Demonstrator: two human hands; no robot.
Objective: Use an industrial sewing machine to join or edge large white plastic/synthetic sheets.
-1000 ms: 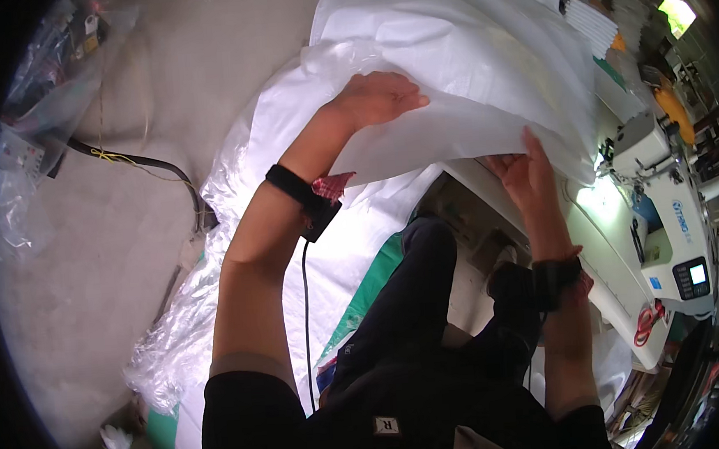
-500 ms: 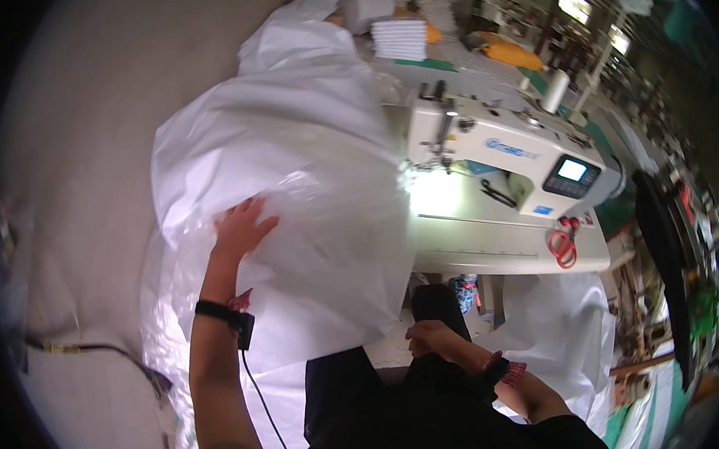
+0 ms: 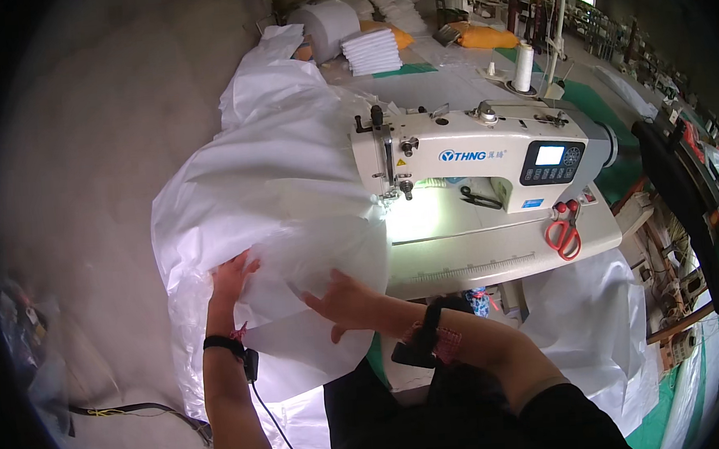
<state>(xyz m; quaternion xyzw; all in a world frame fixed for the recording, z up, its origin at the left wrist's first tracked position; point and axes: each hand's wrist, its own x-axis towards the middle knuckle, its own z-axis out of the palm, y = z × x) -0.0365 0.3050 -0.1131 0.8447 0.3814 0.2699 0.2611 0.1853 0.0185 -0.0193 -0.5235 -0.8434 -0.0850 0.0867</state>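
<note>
A large white plastic-like sheet [image 3: 283,180] lies in loose folds to the left of a white sewing machine [image 3: 454,149] and drapes down toward my lap. Its right edge runs close to the lit needle area. My left hand [image 3: 233,277] rests on the sheet's lower left part, fingers apart, with the fingertips partly lost against the folds. Over the sheet nearer the machine is my right hand [image 3: 346,303], its thumb and fingers spread and holding nothing. Whether its fingertips touch the sheet I cannot tell.
Red-handled scissors [image 3: 563,235] and small black thread snips [image 3: 480,198] lie on the machine bed. Behind stand a thread cone [image 3: 523,68], folded white stacks [image 3: 371,52] and a white roll [image 3: 327,27]. More white sheeting [image 3: 588,326] hangs at the right. A cord trails from my left wrist.
My right hand has come up from my lap onto the sheet beside the machine. My left hand stays on the sheet, slightly lower in view. The whole view has shifted.
</note>
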